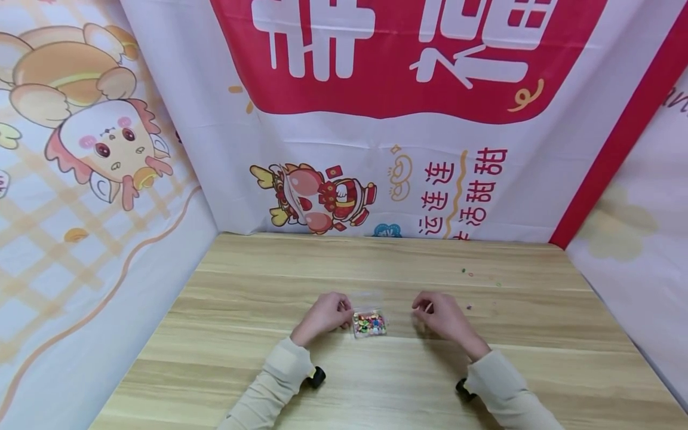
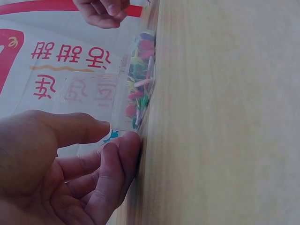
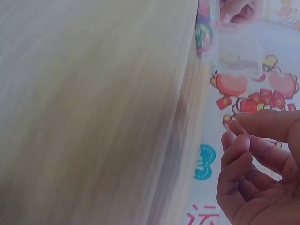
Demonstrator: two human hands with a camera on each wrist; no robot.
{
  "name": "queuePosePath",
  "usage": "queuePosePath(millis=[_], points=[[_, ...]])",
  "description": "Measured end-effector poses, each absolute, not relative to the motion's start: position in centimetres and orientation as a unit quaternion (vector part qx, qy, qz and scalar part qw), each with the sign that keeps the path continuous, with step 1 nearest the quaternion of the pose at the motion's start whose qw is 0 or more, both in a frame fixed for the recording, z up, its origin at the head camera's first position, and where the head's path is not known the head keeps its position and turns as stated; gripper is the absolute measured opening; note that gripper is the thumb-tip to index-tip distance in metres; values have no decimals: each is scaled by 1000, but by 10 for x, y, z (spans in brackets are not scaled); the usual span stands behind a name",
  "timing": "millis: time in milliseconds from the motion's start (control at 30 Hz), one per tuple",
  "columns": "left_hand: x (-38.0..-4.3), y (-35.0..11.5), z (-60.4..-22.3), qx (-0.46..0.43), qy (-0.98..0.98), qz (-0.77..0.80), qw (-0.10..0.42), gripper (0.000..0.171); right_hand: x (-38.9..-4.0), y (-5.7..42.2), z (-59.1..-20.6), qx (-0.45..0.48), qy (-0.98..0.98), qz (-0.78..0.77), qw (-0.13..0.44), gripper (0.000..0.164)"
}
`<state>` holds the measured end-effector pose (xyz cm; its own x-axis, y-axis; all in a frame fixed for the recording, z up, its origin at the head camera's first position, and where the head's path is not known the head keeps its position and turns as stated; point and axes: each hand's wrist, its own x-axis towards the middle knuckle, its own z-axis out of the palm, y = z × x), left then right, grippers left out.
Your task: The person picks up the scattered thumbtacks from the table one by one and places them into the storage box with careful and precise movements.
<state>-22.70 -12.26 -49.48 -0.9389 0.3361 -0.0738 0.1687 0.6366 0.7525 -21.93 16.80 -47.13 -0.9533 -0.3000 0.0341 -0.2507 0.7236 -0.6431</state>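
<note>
A small clear plastic box (image 1: pixel 369 324) of colourful thumbtacks (image 2: pixel 140 70) stands on the table with its transparent lid (image 2: pixel 89 101) raised. My left hand (image 1: pixel 326 313) is at the box's left edge; in the left wrist view its thumb and curled fingertips hold the near corner. Apart from the box, to its right, my right hand (image 1: pixel 442 313) hovers low over the table. Its fingers are loosely curled, the thumb close to the index finger (image 3: pixel 236 147), and I see nothing held between them.
Tiny coloured pieces lie on the wooden table (image 1: pixel 344 382) beyond my right hand, among them a green piece (image 1: pixel 463 270), a red one (image 1: pixel 470 275) and a purple one (image 1: pixel 469 307). A printed cloth (image 1: pixel 376 137) hangs at the table's back edge, with more cloth at both sides.
</note>
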Motion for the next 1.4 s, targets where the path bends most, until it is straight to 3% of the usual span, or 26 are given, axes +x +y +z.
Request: queuePosePath(millis=[967,1400], points=[[-229,-126,-496,146,900,398,104,8,-236,252,-476,-128,959,-254,8,13],[-230,-125,-495,145,896,404,109,8,-241,268,-482,-122,964,-237,11,13]])
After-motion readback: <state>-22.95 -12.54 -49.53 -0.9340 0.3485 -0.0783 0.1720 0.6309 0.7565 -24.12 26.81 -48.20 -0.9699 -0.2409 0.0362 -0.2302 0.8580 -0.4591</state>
